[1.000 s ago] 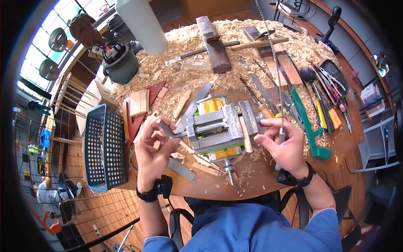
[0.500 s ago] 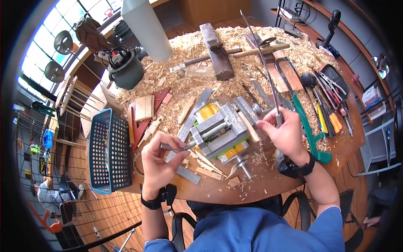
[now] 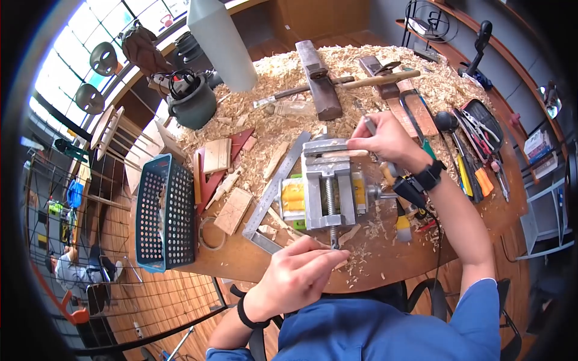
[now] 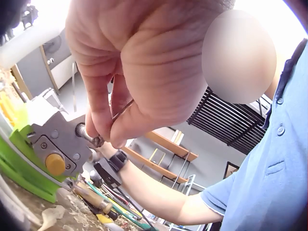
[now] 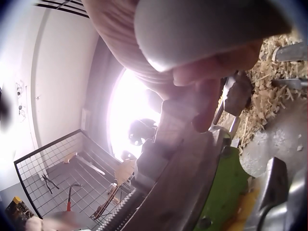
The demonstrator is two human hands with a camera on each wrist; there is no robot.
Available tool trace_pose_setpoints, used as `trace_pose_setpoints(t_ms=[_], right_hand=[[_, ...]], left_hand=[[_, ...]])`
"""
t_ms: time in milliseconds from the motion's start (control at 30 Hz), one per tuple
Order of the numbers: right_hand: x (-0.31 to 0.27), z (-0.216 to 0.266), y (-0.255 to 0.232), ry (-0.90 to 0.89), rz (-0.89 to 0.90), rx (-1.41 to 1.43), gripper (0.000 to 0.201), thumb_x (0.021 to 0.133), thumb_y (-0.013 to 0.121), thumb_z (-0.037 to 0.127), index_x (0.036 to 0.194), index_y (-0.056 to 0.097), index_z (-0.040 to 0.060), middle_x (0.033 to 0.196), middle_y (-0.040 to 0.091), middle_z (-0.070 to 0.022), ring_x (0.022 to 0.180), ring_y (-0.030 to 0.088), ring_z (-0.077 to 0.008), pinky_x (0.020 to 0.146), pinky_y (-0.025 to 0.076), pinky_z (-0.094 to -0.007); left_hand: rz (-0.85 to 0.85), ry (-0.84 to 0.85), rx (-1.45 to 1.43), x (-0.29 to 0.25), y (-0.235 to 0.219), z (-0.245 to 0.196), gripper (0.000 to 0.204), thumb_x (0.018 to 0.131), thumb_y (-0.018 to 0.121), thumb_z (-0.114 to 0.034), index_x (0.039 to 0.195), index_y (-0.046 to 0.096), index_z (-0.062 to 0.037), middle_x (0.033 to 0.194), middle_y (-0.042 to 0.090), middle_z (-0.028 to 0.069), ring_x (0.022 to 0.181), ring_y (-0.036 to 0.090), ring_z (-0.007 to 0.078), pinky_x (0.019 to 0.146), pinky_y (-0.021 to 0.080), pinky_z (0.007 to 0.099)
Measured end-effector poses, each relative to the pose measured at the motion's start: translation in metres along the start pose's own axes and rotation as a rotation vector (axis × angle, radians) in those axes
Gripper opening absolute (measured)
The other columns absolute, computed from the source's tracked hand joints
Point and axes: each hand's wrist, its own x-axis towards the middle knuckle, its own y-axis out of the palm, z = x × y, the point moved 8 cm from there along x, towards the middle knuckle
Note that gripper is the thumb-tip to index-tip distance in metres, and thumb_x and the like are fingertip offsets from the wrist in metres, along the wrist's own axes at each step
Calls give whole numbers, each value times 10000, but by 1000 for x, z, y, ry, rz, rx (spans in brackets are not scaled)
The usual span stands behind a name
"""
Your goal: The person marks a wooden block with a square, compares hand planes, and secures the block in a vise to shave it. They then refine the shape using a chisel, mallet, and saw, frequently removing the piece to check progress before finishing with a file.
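A grey metal vise with yellow and green parts stands on the bench, its screw pointing towards my body. My left hand pinches the handle at the screw's near end; in the left wrist view my fingertips close round that end. A narrow wood strip lies between the jaws at the far side. My right hand grips a long thin tool with a grey handle, while its thumb and fingers are at the strip's right end. My palm hides much of the tool.
Wood shavings cover the back of the bench, with a wooden plane on them. A perforated basket stands at left. A steel square and wood offcuts lie left of the vise, hand tools at right.
The vise has turned, bringing its screw from the left round towards my body. My left hand has followed to the right and down; my right hand has moved up to the wood strip, tool tilted.
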Motion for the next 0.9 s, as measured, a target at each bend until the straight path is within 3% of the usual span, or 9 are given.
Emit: trace_pose_setpoints(t_ms=[100, 167, 233, 267, 367, 500, 600, 733, 900], right_hand=[[11, 10, 8, -36, 38, -37, 173, 866, 920, 129, 860, 783, 24, 837, 759, -11, 727, 648, -70, 693, 519, -267], [10, 17, 11, -53, 61, -19, 189, 884, 906, 137, 937, 781, 6, 851, 760, -11, 755, 671, -70, 704, 529, -263], [1, 22, -3, -23, -103, 106, 252, 901, 895, 147, 1047, 769, -15, 846, 750, -5, 779, 691, -67, 715, 536, -249], [1, 19, -12, -35, -148, -17, 363, 969, 803, 132, 1275, 721, -46, 884, 740, 5, 764, 647, -49, 694, 507, -226], [-34, 26, -35, -126, -164, 140, 492, 996, 669, 59, 1471, 624, -61, 956, 736, -3, 753, 584, -38, 674, 469, -216], [-119, 55, -33, -100, -260, 95, 595, 945, 548, -51, 1538, 583, -42, 1048, 727, -47, 763, 589, -84, 672, 496, -270], [-155, 60, -14, -270, -308, -117, 635, 924, 555, -74, 1554, 589, -1, 1038, 736, -110, 786, 625, -123, 697, 517, -286], [-171, 50, 8, -173, -299, -1, 665, 909, 611, -73, 1568, 573, 6, 1217, 660, -152, 1020, 690, -214, 930, 558, -310], [-169, 51, 28, -115, -248, 153, 712, 923, 637, -50, 1615, 555, 99, 1188, 610, -107, 899, 594, -129, 807, 521, -261]], left_hand=[[34, 53, -24, 7, 9, -3, 451, 766, 771, 120, 1184, 809, -43, 918, 795, 86, 821, 733, 253, 730, 617, 359], [109, 57, -66, 10, 15, 2, 445, 779, 813, 65, 1212, 793, -36, 1042, 813, 116, 864, 748, 271, 775, 625, 374], [162, 58, -111, 17, 12, 4, 449, 783, 855, 11, 1225, 786, -32, 1118, 810, 133, 905, 762, 277, 807, 625, 378], [210, 53, -156, 19, 12, 5, 466, 787, 897, -44, 1237, 778, -28, 1194, 807, 149, 946, 776, 282, 838, 626, 383], [180, 4, -288, 19, -4, 11, 536, 777, 960, -150, 1260, 765, -26, 1306, 781, 168, 1029, 790, 285, 888, 620, 386], [195, -29, -303, 18, -21, 26, 480, 762, 995, -192, 1157, 790, -14, 1150, 822, 172, 972, 810, 294, 849, 620, 366], [147, -29, -301, 26, -29, 32, 405, 759, 999, -173, 1077, 805, -12, 1012, 832, 152, 914, 814, 277, 808, 619, 353], [80, -3, -179, 46, -33, 38, 325, 751, 977, -110, 1023, 813, -36, 950, 821, 111, 830, 782, 242, 743, 603, 339], [-76, 92, 238, 107, -40, 39, 193, 805, 879, -39, 985, 821, -77, 901, 782, 58, 826, 703, 242, 725, 546, 358]])
